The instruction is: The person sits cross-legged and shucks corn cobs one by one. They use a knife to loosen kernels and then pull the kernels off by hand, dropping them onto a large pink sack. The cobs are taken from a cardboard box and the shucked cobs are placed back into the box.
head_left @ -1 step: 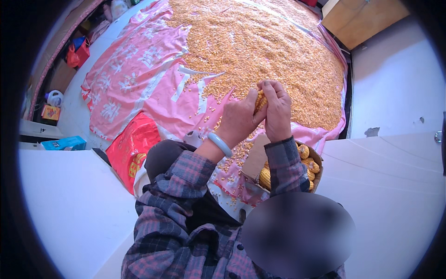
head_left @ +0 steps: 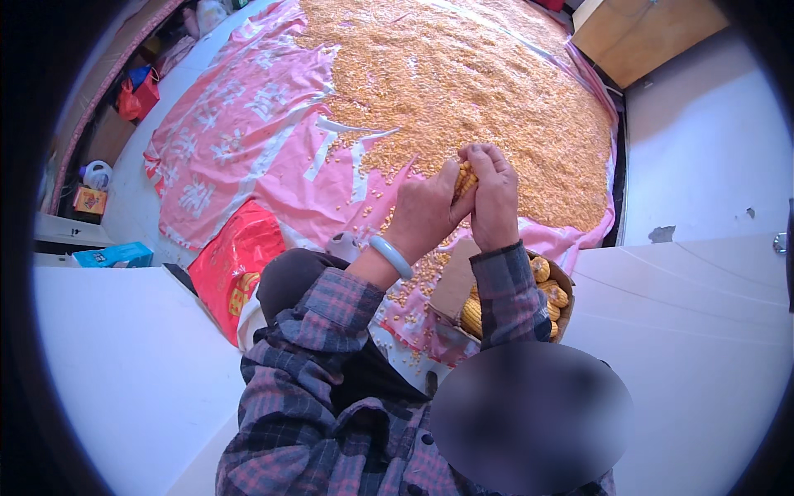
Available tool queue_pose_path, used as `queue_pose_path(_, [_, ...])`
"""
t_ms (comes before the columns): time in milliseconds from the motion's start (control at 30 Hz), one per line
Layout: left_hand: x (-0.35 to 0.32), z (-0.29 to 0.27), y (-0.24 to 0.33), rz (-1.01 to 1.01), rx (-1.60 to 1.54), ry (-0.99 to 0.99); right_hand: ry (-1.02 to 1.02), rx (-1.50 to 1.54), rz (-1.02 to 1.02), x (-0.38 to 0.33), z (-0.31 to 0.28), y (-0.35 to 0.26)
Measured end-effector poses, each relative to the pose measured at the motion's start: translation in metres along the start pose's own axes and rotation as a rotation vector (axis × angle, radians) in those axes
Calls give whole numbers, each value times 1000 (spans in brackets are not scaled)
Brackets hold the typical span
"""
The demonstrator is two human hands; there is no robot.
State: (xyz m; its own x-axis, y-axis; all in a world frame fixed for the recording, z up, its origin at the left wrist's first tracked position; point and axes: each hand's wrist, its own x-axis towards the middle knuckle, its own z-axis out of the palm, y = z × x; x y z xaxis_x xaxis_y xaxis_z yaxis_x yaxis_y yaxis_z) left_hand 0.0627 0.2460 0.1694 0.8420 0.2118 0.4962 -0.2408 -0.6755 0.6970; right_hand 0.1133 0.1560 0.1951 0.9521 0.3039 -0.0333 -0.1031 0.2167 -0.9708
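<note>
A yellow corn cob (head_left: 466,179) is held up between my two hands, with only a short stretch of its kernels showing. My left hand (head_left: 422,208), with a pale bangle (head_left: 391,257) at its wrist, is closed on the near side of the cob. Wrapped round it from the right is my right hand (head_left: 495,198), its thumb along the top. Below my right forearm stands a cardboard box (head_left: 453,285) holding several more corn cobs (head_left: 552,292). Loose kernels (head_left: 428,277) lie between my knee and the box.
A broad layer of corn kernels (head_left: 480,91) covers much of a pink patterned sheet (head_left: 240,124) ahead. A red bag (head_left: 240,256) lies at my left knee. White panels (head_left: 124,347) flank me. A wooden cabinet (head_left: 649,37) stands far right; a blue box (head_left: 114,255) sits left.
</note>
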Motion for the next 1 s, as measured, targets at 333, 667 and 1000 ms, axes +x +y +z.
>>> queue_pose_path(333, [1, 2, -5, 81, 21, 20, 54, 404, 2, -4, -11, 7])
queue_pose_path(667, [1, 3, -4, 38, -35, 15, -93, 301, 72, -7, -19, 5])
queue_pose_path(1000, [3, 3, -3, -187, -319, -9, 35, 117, 35, -26, -15, 20])
